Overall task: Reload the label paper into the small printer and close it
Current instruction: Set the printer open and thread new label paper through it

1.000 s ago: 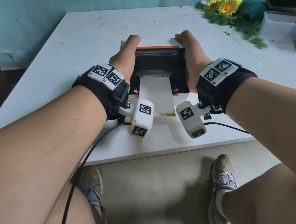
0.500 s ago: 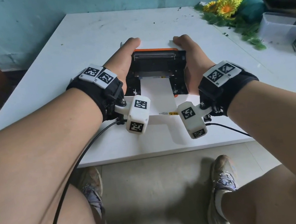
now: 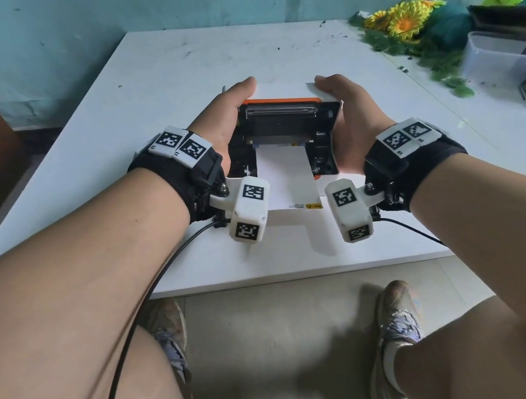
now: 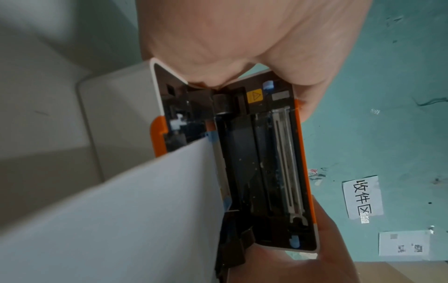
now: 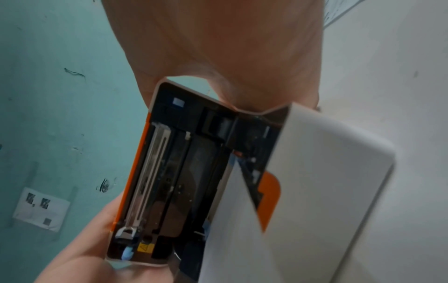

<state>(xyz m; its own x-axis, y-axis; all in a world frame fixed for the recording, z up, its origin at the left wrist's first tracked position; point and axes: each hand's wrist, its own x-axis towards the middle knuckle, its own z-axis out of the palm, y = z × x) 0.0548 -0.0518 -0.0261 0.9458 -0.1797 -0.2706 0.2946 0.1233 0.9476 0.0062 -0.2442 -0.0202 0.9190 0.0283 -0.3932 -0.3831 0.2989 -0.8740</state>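
While the white counter (image 3: 168, 76) carries it near the near edge, the small printer (image 3: 282, 135) sits between both hands, lid (image 3: 282, 112) raised at its far side, long axis left to right; left hand (image 3: 225, 116) and right hand (image 3: 343, 108) grip the lid's ends equally close, label paper (image 3: 286, 178) trailing nearward

Paper sign (image 4: 363, 197) on the wall (handwritten) reading 收件区, yellow warning-triangle sticker (image 4: 254, 95) inside printer
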